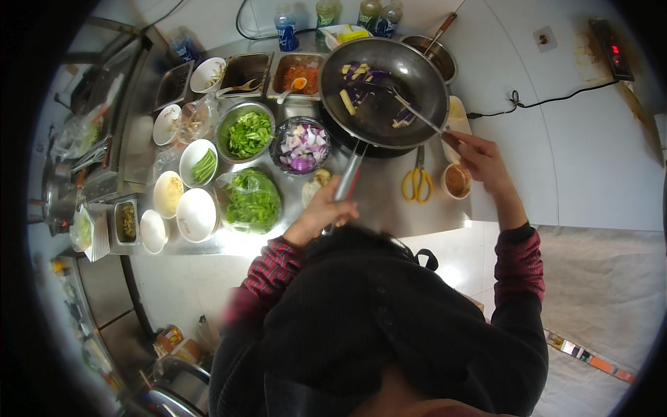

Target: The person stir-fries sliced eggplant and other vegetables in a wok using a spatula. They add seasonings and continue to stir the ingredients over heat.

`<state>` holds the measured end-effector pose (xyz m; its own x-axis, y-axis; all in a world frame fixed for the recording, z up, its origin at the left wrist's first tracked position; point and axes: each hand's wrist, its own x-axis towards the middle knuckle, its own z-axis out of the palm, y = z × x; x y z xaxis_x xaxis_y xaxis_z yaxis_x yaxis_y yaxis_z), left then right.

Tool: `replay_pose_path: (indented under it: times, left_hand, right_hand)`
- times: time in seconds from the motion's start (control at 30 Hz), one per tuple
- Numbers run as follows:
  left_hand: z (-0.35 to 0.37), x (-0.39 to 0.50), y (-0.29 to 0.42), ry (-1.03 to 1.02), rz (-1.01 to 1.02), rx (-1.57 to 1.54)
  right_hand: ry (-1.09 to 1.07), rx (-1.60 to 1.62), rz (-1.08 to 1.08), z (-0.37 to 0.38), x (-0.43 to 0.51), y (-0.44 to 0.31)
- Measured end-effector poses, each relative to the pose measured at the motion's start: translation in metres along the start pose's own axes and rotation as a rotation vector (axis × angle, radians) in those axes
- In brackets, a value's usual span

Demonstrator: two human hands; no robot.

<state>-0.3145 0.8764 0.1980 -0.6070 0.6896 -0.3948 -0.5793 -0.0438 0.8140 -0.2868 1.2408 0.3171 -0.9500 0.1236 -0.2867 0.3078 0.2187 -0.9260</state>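
A dark wok (417, 68) sits tilted over a black stove or cooker at the back of the steel counter. My left hand (320, 211) is around its grey metal handle (350, 174). Purple-skinned eggplant strips (346, 101) lie mostly on the wok's left side, with a small cluster at the lower right. My right hand (482, 159) grips the dark handle of a metal spatula (417, 112), whose blade rests among the eggplant inside the wok. Below the wok lie yellow-handled scissors (417, 185), beside a small tub of brown paste or powder (456, 181) under my right hand.
Left of the wok stand a bowl of chopped onion (302, 146), a metal bowl of green leaves (247, 135), bagged greens (250, 200) and several white bowls (197, 215). Behind them is a steel pan of red sauce (297, 68). A saucepan (452, 70) and a black cable (552, 99) are rightward.
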Motion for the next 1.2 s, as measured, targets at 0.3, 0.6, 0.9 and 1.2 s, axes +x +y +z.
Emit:
replay_pose_path:
  times: [0.3, 0.6, 0.9, 1.2]
  left_hand:
    - [-0.001, -0.001, -0.001, -0.022, 0.017, 0.023]
    - [-0.002, 0.000, -0.002, -0.013, 0.018, 0.043]
    - [0.000, 0.001, 0.000, 0.002, 0.028, 0.024]
    - [0.001, 0.000, 0.003, 0.009, -0.013, 0.056]
  right_hand:
    - [-0.002, 0.491, 0.324, 0.043, 0.012, 0.020]
    - [-0.320, 0.769, 0.477, 0.010, 0.002, 0.034]
    - [-0.087, 0.153, 0.101, 0.006, -0.016, 0.019]
    - [0.132, -0.649, -0.402, 0.022, -0.033, 0.010]
